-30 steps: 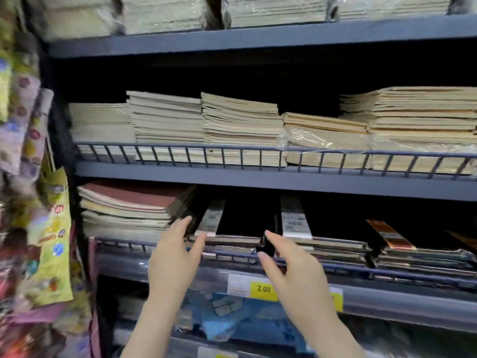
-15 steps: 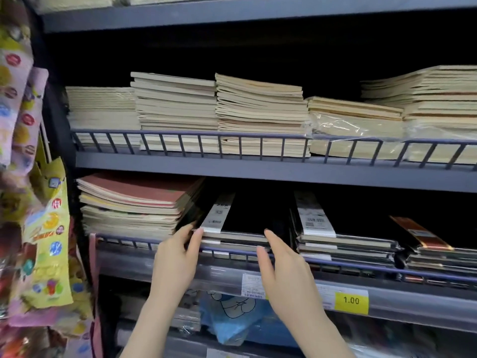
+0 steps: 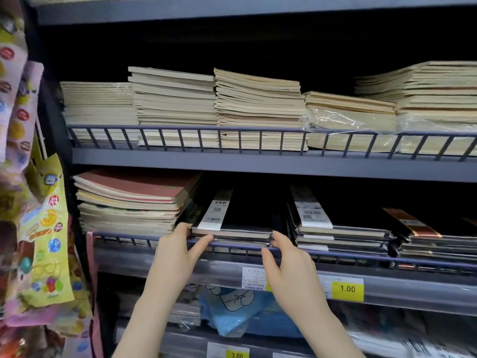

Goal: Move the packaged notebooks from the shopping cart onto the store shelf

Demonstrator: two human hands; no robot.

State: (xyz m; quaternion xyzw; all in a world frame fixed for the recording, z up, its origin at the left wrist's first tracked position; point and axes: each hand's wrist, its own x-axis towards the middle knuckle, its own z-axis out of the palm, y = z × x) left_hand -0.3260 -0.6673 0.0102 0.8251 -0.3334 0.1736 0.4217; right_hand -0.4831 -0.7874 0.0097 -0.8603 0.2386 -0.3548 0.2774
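Both hands are now reaching the black packaged notebooks [image 3: 237,223], having closed in from below the rail. Left hand [image 3: 178,250] is pinching the stack's left front corner, right hand [image 3: 285,257] is pinching its right corner. That stack is sitting on the store shelf [image 3: 387,290] behind the wire rail [image 3: 348,254], between red-covered notebooks [image 3: 134,200] and another black stack [image 3: 335,228].
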